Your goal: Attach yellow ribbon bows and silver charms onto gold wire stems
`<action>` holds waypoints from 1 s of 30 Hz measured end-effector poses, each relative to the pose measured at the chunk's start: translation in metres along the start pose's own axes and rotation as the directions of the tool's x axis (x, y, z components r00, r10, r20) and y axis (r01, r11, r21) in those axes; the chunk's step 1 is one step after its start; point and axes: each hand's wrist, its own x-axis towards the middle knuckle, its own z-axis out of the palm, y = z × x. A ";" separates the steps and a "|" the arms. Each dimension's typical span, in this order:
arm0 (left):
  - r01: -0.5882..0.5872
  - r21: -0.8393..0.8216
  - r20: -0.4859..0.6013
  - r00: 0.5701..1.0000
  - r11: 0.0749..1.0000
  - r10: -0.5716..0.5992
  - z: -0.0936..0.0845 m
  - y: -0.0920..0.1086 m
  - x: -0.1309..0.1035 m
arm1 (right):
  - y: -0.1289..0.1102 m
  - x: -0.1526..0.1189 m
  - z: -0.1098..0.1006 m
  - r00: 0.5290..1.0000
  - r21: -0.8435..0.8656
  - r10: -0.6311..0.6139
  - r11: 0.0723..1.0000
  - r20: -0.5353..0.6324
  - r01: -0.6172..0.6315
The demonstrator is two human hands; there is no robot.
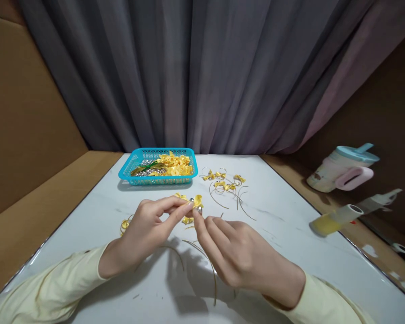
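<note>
Over the middle of the table, my left hand (148, 229) is closed, its thumb and forefinger pinching a yellow ribbon bow (197, 200) with small shiny silver balls. My right hand (239, 249) pinches the same bow from the right, its fingertips meeting those of the left. Part of the bow is hidden behind the fingers. Just beneath the hands lies another yellow bow piece (188, 220). Beside my left wrist is a yellow piece with coiled wire (124, 225). A long thin gold-brown wire (213, 270) curves along the table under my right hand.
A blue plastic basket (158, 181) at the back holds yellow ribbon pieces, silver balls and a tied wire bundle. Several bows with wires (224, 185) lie right of it. On the right stand a lidded cup (330, 173) and a bottle of yellow liquid (329, 222). A curtain (189, 76) hangs behind.
</note>
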 end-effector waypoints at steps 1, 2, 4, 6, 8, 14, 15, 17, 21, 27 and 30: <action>-0.009 -0.019 0.004 1.000 1.000 0.009 0.000 0.000 0.001 | 0.002 -0.001 0.000 0.998 0.113 0.069 0.991 0.007 -0.069; -0.017 -0.040 0.011 1.000 0.999 0.017 0.000 0.000 0.001 | 0.004 -0.002 -0.001 0.984 0.257 0.178 0.950 0.031 -0.179; -0.026 -0.070 0.025 0.999 0.997 0.028 0.000 0.000 0.001 | 0.010 -0.002 -0.004 0.887 0.560 0.421 0.696 0.190 -0.450; -0.027 -0.069 0.034 0.999 0.997 0.029 0.000 0.000 0.001 | 0.017 0.000 -0.006 0.724 0.707 0.518 0.283 0.457 -0.648; -0.023 -0.059 0.041 0.999 0.998 0.026 0.000 0.001 0.001 | 0.026 0.002 -0.004 0.604 0.689 0.433 -0.058 0.669 -0.722; -0.007 -0.129 0.145 0.989 0.992 0.025 -0.003 0.004 0.001 | 0.037 0.006 0.014 0.612 0.630 0.175 -0.344 0.771 -0.696; -0.005 -0.148 0.160 0.987 0.989 0.029 -0.003 0.004 0.001 | 0.036 0.006 0.016 0.633 0.638 0.143 -0.344 0.761 -0.689; 0.001 -0.189 0.187 0.982 0.982 0.035 -0.003 0.003 0.002 | 0.033 0.007 0.020 0.663 0.658 0.113 -0.326 0.740 -0.679; 0.032 -0.229 0.239 0.971 0.973 0.024 -0.003 0.002 0.001 | 0.032 0.007 0.023 0.667 0.703 0.224 -0.251 0.711 -0.665; 0.062 -0.224 0.333 0.943 0.973 0.017 -0.005 0.005 -0.005 | 0.028 0.005 0.036 0.617 0.673 0.278 -0.205 0.737 -0.711; 0.071 -0.254 0.288 0.957 0.965 0.005 -0.009 0.008 -0.005 | 0.031 0.004 0.037 0.648 0.679 0.204 -0.177 0.734 -0.712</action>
